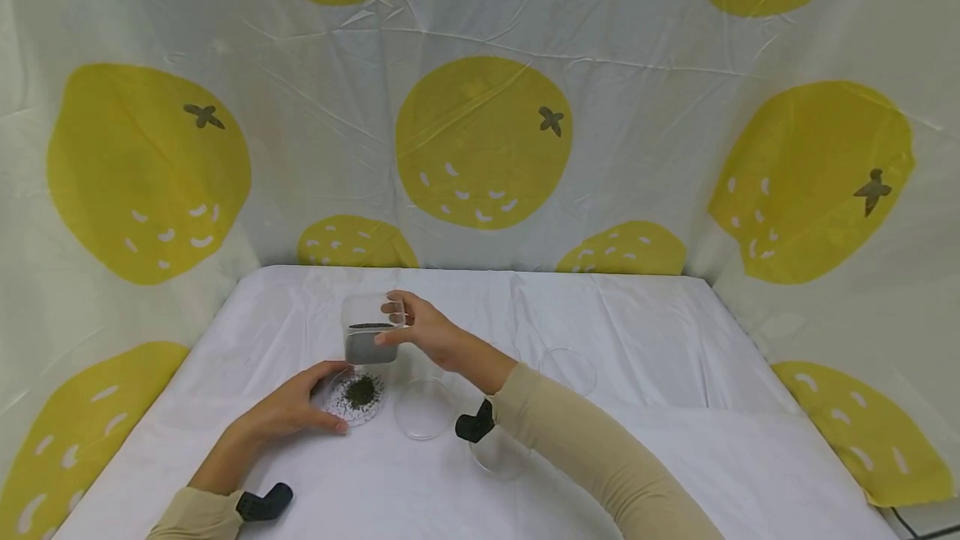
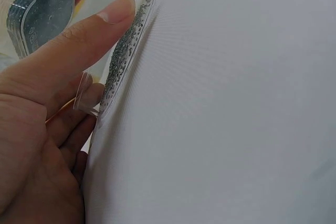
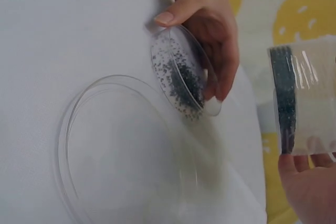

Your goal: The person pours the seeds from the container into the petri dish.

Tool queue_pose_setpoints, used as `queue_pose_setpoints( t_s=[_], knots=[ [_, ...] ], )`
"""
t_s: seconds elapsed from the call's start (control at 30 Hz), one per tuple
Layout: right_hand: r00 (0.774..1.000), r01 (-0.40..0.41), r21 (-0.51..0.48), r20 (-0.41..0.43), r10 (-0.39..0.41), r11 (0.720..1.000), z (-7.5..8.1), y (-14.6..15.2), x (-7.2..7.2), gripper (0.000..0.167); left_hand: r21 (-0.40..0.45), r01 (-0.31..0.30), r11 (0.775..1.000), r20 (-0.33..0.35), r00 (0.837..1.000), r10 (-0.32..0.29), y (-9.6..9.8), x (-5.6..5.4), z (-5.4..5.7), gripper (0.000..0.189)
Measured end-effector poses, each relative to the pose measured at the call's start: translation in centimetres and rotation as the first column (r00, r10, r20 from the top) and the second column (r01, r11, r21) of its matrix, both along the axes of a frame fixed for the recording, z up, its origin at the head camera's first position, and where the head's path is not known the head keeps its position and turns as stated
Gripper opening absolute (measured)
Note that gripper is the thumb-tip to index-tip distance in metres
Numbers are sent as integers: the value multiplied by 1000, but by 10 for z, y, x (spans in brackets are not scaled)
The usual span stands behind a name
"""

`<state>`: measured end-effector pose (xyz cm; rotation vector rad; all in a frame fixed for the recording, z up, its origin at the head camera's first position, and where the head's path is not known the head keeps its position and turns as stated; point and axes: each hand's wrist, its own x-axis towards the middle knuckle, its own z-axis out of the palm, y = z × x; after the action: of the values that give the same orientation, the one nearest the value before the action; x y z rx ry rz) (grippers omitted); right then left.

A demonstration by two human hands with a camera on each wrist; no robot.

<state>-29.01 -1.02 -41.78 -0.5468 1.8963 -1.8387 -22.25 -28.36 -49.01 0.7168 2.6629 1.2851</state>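
Observation:
My left hand (image 1: 288, 407) grips a clear petri dish (image 1: 335, 400) by its rim, thumb on the near side and fingers on the far side. Dark granules (image 1: 361, 391) lie in that dish, heaped in the middle and scattered toward the edge. Just above and behind it, my right hand (image 1: 429, 333) holds a clear, square-sided plastic container (image 1: 372, 307). More dark granules (image 3: 285, 93) fill the lower part of the container, as the right wrist view shows. In the left wrist view, the thumb (image 2: 79, 40) presses along the dish's rim.
A clear petri dish part (image 1: 424, 411) lies right of the filled dish. Others sit farther right, one (image 1: 501, 455) partly under my right forearm and one (image 1: 568, 370) beyond it. A white cloth (image 1: 675, 473) covers the table, and a lemon-print curtain (image 1: 637, 148) hangs behind.

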Motion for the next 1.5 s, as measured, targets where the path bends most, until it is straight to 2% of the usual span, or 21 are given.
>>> queue_pose_setpoints(
  t_s=[0.3,0.6,1.2,1.5],
  knots=[
    [999,-17,12,-48,17,1000,4,13,-7,86,63,43,997,-6,999,-43,2,-1,-1,87],
    [995,-28,46,-94,32,999,13,30,-4,84,63,24,998,14,1000,-25,1,0,-1,88],
    [988,18,61,-154,-8,998,29,72,-5,83,48,1,999,28,1000,-2,1,2,4,89],
    [986,-1,77,-167,14,997,37,101,1,83,42,0,999,32,999,-1,1,4,3,89]
  ],
)
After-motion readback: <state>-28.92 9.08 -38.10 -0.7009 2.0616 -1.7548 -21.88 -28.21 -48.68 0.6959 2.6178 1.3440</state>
